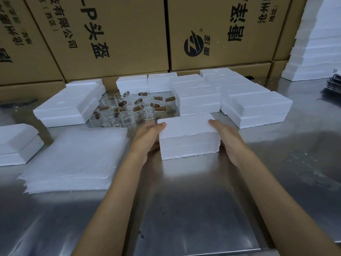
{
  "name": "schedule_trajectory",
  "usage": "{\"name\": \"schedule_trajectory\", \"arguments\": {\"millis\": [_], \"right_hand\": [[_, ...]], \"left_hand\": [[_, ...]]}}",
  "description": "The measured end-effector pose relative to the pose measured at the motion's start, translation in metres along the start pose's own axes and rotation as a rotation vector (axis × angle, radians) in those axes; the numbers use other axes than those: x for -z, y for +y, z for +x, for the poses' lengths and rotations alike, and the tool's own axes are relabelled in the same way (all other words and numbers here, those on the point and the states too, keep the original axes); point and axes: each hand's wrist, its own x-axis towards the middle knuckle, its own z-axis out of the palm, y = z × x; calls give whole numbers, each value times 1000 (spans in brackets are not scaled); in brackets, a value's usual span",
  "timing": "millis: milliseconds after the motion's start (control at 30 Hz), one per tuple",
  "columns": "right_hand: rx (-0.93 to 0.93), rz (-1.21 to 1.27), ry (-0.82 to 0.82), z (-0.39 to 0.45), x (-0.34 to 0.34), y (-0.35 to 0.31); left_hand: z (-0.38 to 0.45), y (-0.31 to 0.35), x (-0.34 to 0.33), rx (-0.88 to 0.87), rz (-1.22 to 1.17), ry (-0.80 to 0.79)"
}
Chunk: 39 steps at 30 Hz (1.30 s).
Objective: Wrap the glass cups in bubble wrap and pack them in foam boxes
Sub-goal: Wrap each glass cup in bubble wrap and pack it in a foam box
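Note:
A closed white foam box sits on the steel table in front of me. My left hand grips its left side, thumb on the lid's corner. My right hand grips its right side, thumb on the top edge. Behind the box stands a cluster of several clear glass cups with brown wooden handles. A stack of bubble wrap sheets lies flat to the left of my left arm.
Several closed foam boxes are lined up at the back right, with more foam boxes at the left. Cardboard cartons wall off the back. A tall foam stack stands far right.

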Motion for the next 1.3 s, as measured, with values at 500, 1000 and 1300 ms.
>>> {"name": "schedule_trajectory", "arguments": {"millis": [500,1000,1300], "right_hand": [[103,27,-419,-49,-102,-92],[8,-65,-446,3,-354,-95],[-100,-141,-494,25,-406,-69]], "left_hand": [[-2,91,89,-275,147,464],[104,78,285,-98,717,601],[141,56,329,43,831,526]]}}
